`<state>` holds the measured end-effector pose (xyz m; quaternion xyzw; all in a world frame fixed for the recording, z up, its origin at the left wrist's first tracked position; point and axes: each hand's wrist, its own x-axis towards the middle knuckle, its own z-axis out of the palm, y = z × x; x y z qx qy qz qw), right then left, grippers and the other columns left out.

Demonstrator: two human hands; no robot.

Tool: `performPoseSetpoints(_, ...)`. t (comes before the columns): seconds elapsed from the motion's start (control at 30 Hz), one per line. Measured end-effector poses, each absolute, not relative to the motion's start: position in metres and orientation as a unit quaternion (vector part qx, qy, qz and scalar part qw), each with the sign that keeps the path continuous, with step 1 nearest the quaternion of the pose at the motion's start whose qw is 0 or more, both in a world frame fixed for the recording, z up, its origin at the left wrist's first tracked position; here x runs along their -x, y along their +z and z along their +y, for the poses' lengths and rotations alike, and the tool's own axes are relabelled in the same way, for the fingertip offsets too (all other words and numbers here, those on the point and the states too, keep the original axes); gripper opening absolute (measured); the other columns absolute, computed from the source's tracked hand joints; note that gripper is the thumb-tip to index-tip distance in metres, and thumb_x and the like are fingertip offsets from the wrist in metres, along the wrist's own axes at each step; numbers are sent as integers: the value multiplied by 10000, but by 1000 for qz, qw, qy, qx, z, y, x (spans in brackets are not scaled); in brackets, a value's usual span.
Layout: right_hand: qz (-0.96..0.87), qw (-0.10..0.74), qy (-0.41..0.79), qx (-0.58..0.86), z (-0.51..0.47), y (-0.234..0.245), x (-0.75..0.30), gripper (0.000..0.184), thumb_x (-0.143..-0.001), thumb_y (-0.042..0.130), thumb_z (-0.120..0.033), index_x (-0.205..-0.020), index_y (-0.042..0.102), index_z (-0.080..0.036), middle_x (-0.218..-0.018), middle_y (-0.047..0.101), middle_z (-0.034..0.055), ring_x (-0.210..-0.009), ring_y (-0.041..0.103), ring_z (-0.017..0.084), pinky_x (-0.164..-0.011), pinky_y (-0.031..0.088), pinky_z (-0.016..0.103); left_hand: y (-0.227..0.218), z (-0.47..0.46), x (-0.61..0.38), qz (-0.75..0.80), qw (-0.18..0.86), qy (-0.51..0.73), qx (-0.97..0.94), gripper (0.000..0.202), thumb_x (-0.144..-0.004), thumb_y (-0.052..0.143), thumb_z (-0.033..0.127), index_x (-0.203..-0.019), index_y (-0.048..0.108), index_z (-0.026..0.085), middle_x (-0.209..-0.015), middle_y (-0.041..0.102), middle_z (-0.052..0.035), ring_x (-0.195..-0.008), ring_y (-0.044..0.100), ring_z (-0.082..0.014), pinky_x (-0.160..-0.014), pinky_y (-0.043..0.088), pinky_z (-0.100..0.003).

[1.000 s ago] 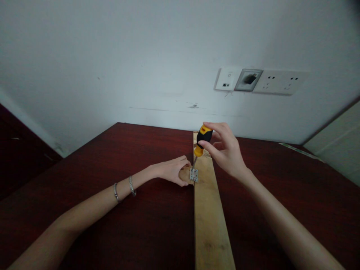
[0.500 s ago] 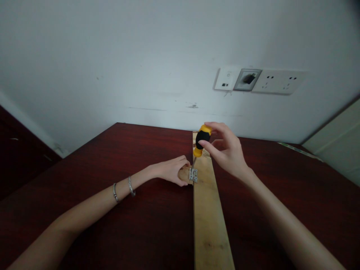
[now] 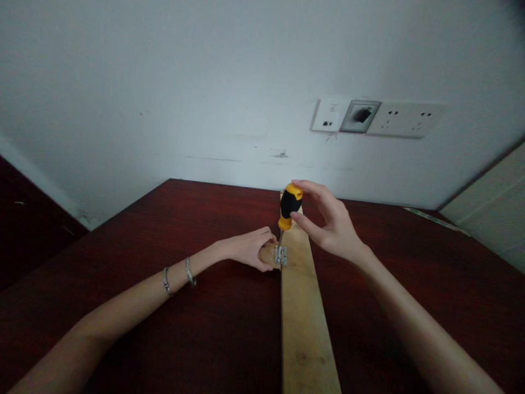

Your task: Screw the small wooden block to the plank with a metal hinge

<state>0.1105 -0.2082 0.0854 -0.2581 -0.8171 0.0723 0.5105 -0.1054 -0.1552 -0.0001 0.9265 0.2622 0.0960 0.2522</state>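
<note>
A long pale wooden plank [image 3: 305, 323] lies on the dark red table [image 3: 184, 230], running away from me. A small metal hinge [image 3: 281, 255] sits on its left edge, joined to a small wooden block [image 3: 268, 254]. My left hand [image 3: 248, 248] grips that block and presses it against the plank. My right hand [image 3: 328, 221] pinches the yellow and black handle of a screwdriver [image 3: 289, 205]. The screwdriver stands nearly upright with its tip down at the hinge. Two bracelets [image 3: 177, 276] circle my left wrist.
A white wall rises right behind the table, with a row of sockets and a switch plate [image 3: 375, 117] at the upper right. A pale surface [image 3: 492, 213] borders the table on the right. Dark furniture [image 3: 24, 219] stands to the left.
My right hand and the screwdriver handle have shifted slightly left, so the tool stands more upright. The fingers have re-set on the handle. My left hand has stayed on the block.
</note>
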Motion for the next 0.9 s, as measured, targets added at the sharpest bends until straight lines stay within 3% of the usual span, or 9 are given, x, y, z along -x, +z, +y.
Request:
performPoseSetpoints(0.2, -809, 524, 81, 256, -208, 88, -103, 517, -804, 713, -191, -1272, 538, -320, -1171, 597, 44, -1027, 587, 193, -779, 580, 335, 0, -156, 106, 266, 257, 104, -923, 579, -643, 784, 374, -1110, 509, 169, -1144, 516, -83, -1040, 550, -235, -926, 471, -370)
performPoseSetpoints(0.4, -815, 506, 121, 255, -213, 91, -107, 505, -832, 637, -136, -1295, 512, -297, -1323, 544, 71, -1198, 546, 230, -866, 556, 372, -2, -154, 106, 258, 254, 105, -926, 576, -648, 778, 406, -1101, 512, 168, -1118, 515, -79, -1018, 556, -232, -906, 475, -361)
performPoseSetpoints(0.53, -808, 504, 141, 269, -213, 89, -110, 537, -838, 595, -92, -1319, 493, -309, -1288, 594, 40, -1117, 609, 211, -945, 522, 404, -3, -153, 106, 257, 248, 103, -928, 599, -649, 783, 400, -1128, 507, 170, -1115, 506, -73, -998, 552, -215, -906, 469, -345)
performPoseSetpoints(0.73, -786, 539, 124, 275, -208, 87, -111, 510, -814, 681, -147, -1274, 546, -323, -1214, 617, 15, -1000, 632, 176, -782, 571, 316, -1, -154, 106, 255, 256, 97, -928, 594, -659, 782, 391, -1143, 513, 175, -1125, 497, -68, -1021, 544, -215, -925, 459, -343)
performPoseSetpoints(0.9, -781, 545, 118, 281, -204, 86, -110, 473, -786, 739, -212, -1220, 584, -322, -1153, 606, 17, -978, 626, 174, -756, 578, 306, -1, -154, 106, 252, 252, 95, -930, 603, -663, 785, 383, -1156, 513, 164, -1118, 494, -71, -1026, 539, -215, -944, 455, -345)
